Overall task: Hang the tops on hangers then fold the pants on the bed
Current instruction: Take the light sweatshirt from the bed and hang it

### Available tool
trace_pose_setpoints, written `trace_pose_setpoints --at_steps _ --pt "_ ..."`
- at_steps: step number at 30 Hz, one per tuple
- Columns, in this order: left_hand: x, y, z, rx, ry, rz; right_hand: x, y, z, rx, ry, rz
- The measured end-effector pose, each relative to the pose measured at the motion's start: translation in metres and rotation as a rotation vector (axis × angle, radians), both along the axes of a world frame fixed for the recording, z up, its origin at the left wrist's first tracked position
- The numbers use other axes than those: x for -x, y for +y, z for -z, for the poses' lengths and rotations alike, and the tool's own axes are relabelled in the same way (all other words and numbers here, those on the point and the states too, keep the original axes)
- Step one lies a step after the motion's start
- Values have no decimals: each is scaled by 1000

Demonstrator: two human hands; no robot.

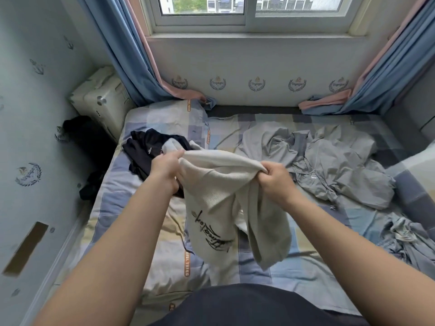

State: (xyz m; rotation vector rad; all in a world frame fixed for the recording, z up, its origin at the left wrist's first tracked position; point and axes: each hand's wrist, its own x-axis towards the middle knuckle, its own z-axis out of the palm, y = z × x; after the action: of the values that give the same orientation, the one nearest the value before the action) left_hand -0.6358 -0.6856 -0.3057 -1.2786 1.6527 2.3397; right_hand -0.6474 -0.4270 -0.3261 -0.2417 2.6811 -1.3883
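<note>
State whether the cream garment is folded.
Unfolded: cream garment dangles over the bed, top edge gripped by left hand and right hand.

Single head-worn wide-angle view. Looks forward and steeply down across the bed from its near edge, facing the window wall at frame top. Close range, bed filling most of the frame; straight lines bowed near the edges.

Orange strip on the bedsheet, six o'clock, reads roughly "GIRL THING". The wallpaper crests, twelve o'clock, seem to say "Voyager". The black script on the cream garment is illegible.

The checked bed bears black clothes and grey garments.
</note>
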Motion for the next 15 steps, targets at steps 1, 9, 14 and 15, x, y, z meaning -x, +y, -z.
trace_pose_setpoints --at_steps 1,9,14,15 --pt "-5 4 0 108 13 28 4 -1 -5 44 -12 -2" --pt "-59 73 -6 505 129 867 19 -21 -36 523 -293 215" --pt "-62 103 27 696 50 664 37 -27 -50 711 -343 262" --pt "-59 101 30 663 62 614 41 -26 -53 738 -339 269"
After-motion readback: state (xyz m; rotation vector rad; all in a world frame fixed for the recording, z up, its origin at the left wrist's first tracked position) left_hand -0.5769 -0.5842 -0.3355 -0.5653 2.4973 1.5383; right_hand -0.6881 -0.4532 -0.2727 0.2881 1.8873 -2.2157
